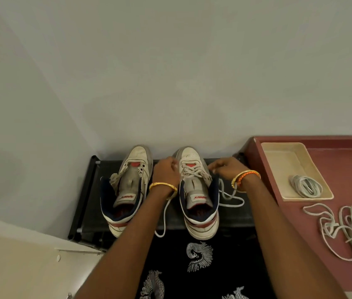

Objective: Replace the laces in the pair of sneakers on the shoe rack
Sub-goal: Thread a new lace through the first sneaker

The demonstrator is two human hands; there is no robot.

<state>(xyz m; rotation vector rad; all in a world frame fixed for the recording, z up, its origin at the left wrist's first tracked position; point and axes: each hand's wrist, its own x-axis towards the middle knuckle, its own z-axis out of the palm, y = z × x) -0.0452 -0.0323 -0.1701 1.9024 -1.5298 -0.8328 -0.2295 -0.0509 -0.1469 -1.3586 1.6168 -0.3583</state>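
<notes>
Against a plain pale wall, our black shoe rack (88, 203) carries both sneakers, toes to the wall. On the right sneaker (198, 190), half laced, our left hand (166, 171) and right hand (226, 169) flank the eyelets, each pinching the lace (231, 198), whose ends trail toward us. The left sneaker (127, 190) sits unlaced, nearer our left hand. Spare laces (343, 225) lie on the bench (300, 223) beside a tray (278, 160).

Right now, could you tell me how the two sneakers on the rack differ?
The left sneaker has no lace and its eyelets are bare; the right sneaker is partly laced near the toe, with loose ends trailing. Both hands work at the right sneaker; none touches the left sneaker. Both are white, toes to the wall.
</notes>
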